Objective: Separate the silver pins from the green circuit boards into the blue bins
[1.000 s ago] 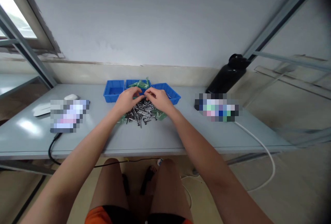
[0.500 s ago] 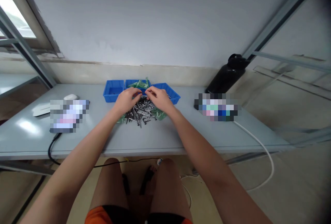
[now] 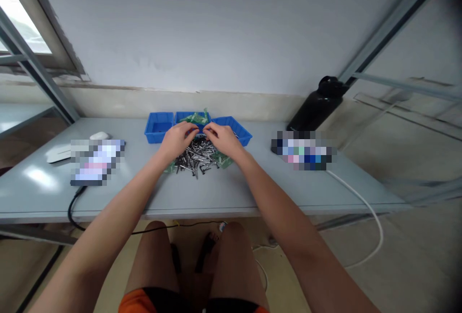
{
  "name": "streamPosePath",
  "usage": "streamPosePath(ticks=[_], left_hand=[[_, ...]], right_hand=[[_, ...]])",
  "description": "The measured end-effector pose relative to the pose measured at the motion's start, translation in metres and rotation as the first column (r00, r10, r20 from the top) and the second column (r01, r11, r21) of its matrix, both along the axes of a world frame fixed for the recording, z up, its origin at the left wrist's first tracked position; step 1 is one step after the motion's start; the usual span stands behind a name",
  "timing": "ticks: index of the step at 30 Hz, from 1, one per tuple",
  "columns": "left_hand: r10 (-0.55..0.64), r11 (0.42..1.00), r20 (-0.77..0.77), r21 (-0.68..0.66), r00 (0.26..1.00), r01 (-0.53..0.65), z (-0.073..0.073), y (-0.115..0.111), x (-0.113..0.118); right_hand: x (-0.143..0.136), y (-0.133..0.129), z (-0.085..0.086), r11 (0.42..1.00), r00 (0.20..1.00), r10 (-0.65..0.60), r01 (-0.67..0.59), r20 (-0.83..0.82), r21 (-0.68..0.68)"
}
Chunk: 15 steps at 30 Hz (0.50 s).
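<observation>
Where fasteners (image 3: pixel 198 156) lie heaped, glossy gray tabletop (image 3: pixel 212 192), pale wall (image 3: pixel 216 29) behind, window (image 3: pixel 19 19).

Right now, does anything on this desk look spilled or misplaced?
Loose screws and green plastic lie heaped in front of the blue trays, as if spilled; the right tray sits askew beside the other two.

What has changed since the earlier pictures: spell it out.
The left hand and right hand have drawn slightly apart, opening a small gap between their fingertips; whether anything was gripped or released is unclear. The screw pile, blue trays and black bottle stayed put.
</observation>
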State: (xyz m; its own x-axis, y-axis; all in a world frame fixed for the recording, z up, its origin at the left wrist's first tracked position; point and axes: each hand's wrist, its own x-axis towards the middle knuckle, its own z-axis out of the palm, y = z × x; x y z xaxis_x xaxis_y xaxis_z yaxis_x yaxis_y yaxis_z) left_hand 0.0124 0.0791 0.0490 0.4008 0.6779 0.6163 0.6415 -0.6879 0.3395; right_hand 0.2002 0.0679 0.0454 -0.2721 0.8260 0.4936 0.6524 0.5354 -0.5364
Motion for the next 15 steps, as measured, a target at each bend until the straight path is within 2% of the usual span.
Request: streamPosePath(ticks=[15], left_hand=[[0.005,1.000,-0.005,-0.017,1.000,-0.005,0.0002,0.0014,-0.0013]], right_hand=[[-0.0012,-0.0007,0.0002,1.000,1.000,0.002,-0.002,0.009,-0.013]])
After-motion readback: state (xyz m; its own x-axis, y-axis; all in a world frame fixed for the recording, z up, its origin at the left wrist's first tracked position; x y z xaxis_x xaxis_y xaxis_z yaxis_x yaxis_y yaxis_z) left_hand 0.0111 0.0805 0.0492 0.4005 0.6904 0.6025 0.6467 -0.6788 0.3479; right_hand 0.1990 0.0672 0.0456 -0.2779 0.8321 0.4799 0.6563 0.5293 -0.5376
